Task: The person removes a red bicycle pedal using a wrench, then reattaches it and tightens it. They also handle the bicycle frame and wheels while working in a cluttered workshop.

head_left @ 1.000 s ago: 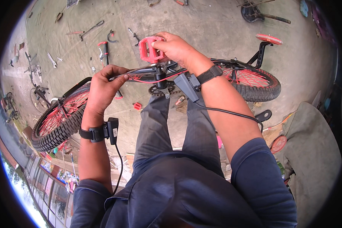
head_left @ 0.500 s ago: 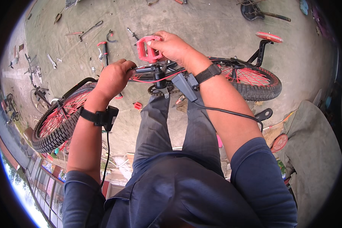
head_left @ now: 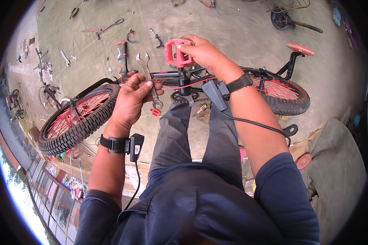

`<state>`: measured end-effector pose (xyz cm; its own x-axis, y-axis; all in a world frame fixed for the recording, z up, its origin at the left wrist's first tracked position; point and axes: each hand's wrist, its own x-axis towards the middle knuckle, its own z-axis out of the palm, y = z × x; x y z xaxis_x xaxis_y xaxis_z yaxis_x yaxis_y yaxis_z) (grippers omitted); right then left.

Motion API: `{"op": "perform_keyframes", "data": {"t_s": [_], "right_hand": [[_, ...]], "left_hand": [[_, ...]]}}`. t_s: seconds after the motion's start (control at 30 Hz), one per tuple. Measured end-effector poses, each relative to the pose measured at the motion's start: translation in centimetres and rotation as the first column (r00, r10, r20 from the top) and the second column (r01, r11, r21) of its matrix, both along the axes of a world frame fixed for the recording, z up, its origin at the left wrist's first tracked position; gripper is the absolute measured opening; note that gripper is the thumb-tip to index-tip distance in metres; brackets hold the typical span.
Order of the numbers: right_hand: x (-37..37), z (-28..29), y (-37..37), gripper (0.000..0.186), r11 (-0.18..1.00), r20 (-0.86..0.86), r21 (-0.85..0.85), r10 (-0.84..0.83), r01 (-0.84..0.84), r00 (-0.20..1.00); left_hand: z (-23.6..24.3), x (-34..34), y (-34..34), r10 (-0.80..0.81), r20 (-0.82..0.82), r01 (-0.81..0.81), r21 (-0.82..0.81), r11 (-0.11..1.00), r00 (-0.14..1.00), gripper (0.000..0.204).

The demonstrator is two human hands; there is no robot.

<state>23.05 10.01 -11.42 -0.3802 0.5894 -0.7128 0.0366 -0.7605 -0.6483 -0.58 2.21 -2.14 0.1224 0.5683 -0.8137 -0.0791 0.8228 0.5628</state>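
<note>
A small bicycle lies across in front of me, its black frame's crank shell point(head_left: 185, 85) between my knees and the pedal. My left hand point(head_left: 131, 98) is closed on an open-ended wrench point(head_left: 144, 63), held tilted with one jaw up and the other down, left of the crank shell. A red pedal point(head_left: 177, 63) stands at the top of the crank shell. My right hand point(head_left: 204, 53) grips its right side, thumb on the front; its other fingers are partly hidden behind it. Below the shell shows the toothed chainring point(head_left: 176, 98).
The bicycle's knobby wheels lie left point(head_left: 79, 126) and right point(head_left: 292, 105), with a red training wheel point(head_left: 301, 49) beyond the right one. Tools, including a wrench point(head_left: 65, 58), lie on the floor. A saddle point(head_left: 281, 19) lies far right; a grey cloth point(head_left: 335, 159) hangs near right.
My left hand has turned over and come away from the frame, and the wrench now shows in it. My right hand stays on the pedal. The whole view has shifted slightly.
</note>
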Motion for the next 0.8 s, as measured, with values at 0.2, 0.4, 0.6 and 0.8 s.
{"op": "perform_keyframes", "data": {"t_s": [0.2, 0.4, 0.6, 0.8], "right_hand": [[0.0, -0.4, 0.0, 0.047, 1.0, -0.028, -0.002, 0.004, -0.004, 1.0], [0.0, 0.0, 0.1, 0.052, 1.0, -0.014, 0.006, 0.005, -0.005, 1.0], [-0.2, -0.1, 0.1, 0.054, 1.0, -0.004, 0.02, -0.001, 0.001, 1.0], [-0.3, -0.3, 0.1, 0.051, 1.0, -0.027, 0.018, -0.006, 0.007, 1.0]], "left_hand": [[-0.1, 0.7, -0.3, 0.034, 0.048, -0.035, 0.008, 0.999, 0.998, 0.02], [-0.2, 0.6, 0.1, 0.063, -0.026, -0.059, 0.15, 0.987, 0.998, 0.018], [0.6, 2.1, 1.4, -0.011, -0.237, 0.11, 0.408, 0.906, 0.972, 0.012], [1.0, 4.7, 1.4, 0.013, -0.246, 0.115, 0.498, 0.859, 0.969, 0.013]]}}
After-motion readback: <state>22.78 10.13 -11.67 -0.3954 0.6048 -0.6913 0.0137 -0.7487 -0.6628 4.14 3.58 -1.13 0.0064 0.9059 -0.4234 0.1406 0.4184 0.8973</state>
